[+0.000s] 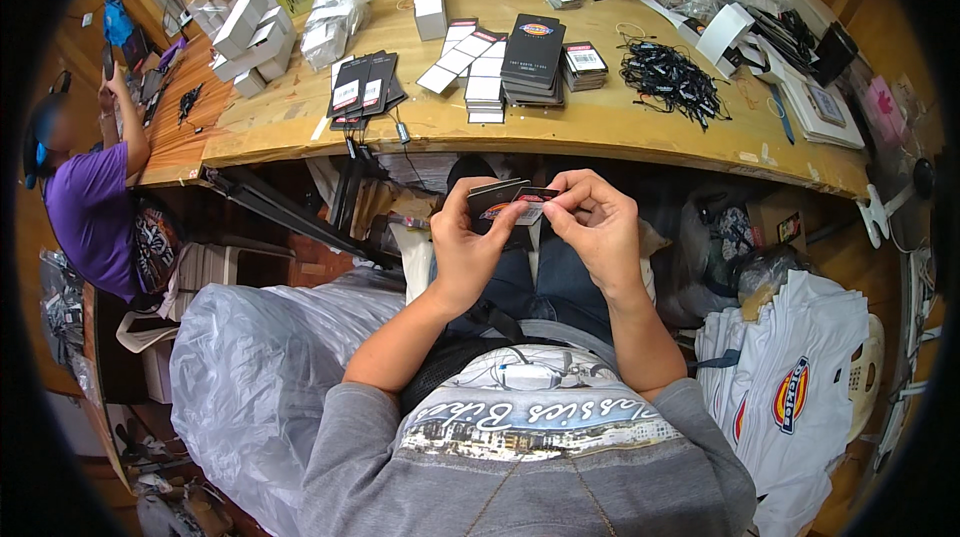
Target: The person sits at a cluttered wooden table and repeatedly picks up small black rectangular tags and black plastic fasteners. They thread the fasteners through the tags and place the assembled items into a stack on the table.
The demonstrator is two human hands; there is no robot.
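Pinching flat black card tags [508, 201], left hand [466, 242], right hand [597, 227]

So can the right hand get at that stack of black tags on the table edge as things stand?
Probably yes, once freed: the right hand is pinching a small tag with the left hand, and the black tag stack lies uncovered just ahead.
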